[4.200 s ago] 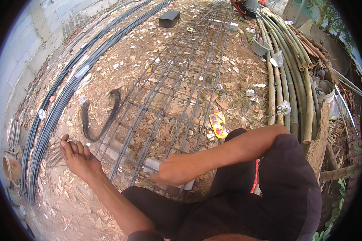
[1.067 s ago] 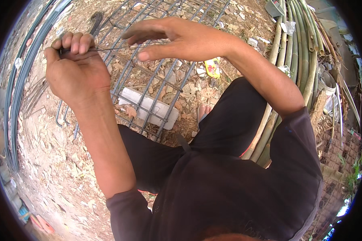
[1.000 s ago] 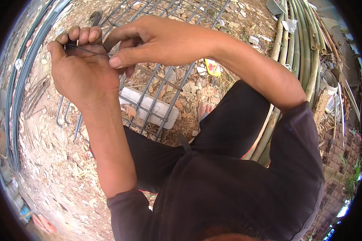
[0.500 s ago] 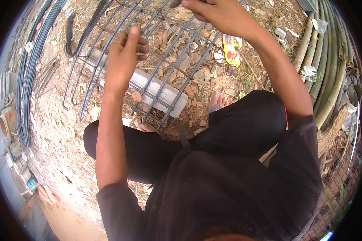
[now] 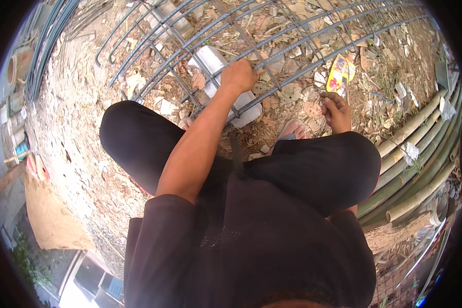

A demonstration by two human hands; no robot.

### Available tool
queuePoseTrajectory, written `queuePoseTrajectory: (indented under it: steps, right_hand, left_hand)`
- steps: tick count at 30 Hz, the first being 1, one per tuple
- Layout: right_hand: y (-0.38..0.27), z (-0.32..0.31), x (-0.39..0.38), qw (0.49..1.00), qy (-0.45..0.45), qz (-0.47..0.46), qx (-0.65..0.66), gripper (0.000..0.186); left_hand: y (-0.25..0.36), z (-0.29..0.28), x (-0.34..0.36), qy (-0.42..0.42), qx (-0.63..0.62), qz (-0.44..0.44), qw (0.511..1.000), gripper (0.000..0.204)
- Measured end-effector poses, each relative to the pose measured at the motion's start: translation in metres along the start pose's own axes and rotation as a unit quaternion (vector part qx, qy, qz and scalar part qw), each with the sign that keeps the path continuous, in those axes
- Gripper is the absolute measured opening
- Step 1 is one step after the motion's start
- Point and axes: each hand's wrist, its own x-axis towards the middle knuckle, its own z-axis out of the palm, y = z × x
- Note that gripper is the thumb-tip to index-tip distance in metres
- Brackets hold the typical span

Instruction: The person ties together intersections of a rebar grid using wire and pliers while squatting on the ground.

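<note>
My left hand [image 5: 236, 77] is on the steel rebar grid [image 5: 283, 50], its fingers curled down among the bars; what they grip is hidden under the hand. A pale grey block [image 5: 247, 115] lies beneath the grid. My right hand [image 5: 335, 113] is apart to the right, above my bent knee, fingers closed around something small and dark that I cannot make out. Just beyond it a yellow and red packet [image 5: 340, 73] lies on the leafy ground. My feet in sandals [image 5: 287, 132] are close to the grid.
Loose steel rods [image 5: 42, 54] run along the far left, near tan containers [image 5: 16, 69]. Bamboo poles [image 5: 416, 167] are stacked at the right. A tan board [image 5: 54, 220] lies at the lower left. Debris and dry leaves cover the ground.
A second ago both hands held a thin dark wire together at upper left. Since then they have separated: my left hand reached onto the grid, my right dropped beside my knee. The view has turned.
</note>
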Motion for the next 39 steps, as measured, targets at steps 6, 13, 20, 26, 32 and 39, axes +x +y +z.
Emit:
queuePoseTrajectory:
  steps: [6,13,20,26,32,39]
  right_hand:
    - [-0.035,0.008,-0.011,0.997,0.025,-0.013,-0.077,0.024]
    - [-0.114,0.035,-0.022,0.971,-0.023,-0.032,-0.236,0.021]
    - [-0.157,0.100,-0.013,0.874,-0.142,-0.057,-0.462,0.021]
    - [-0.109,0.138,0.019,0.907,-0.156,-0.012,-0.391,0.016]
    - [-0.100,0.168,0.046,0.956,-0.071,0.015,-0.285,0.021]
    - [-0.090,0.159,0.050,0.943,-0.137,0.052,-0.297,0.018]
  left_hand:
    - [-0.008,-0.029,-0.001,0.075,-0.055,-0.006,0.996,0.030]
    - [-0.006,-0.039,0.003,0.054,-0.183,-0.019,0.981,0.035]
    - [-0.027,-0.033,0.015,0.069,-0.222,-0.013,0.973,0.051]
    - [-0.028,-0.024,0.021,0.089,-0.221,-0.046,0.970,0.046]
    - [-0.025,-0.038,0.024,0.069,-0.159,-0.049,0.984,0.053]
    - [-0.024,-0.034,0.020,0.064,-0.169,-0.032,0.983,0.055]
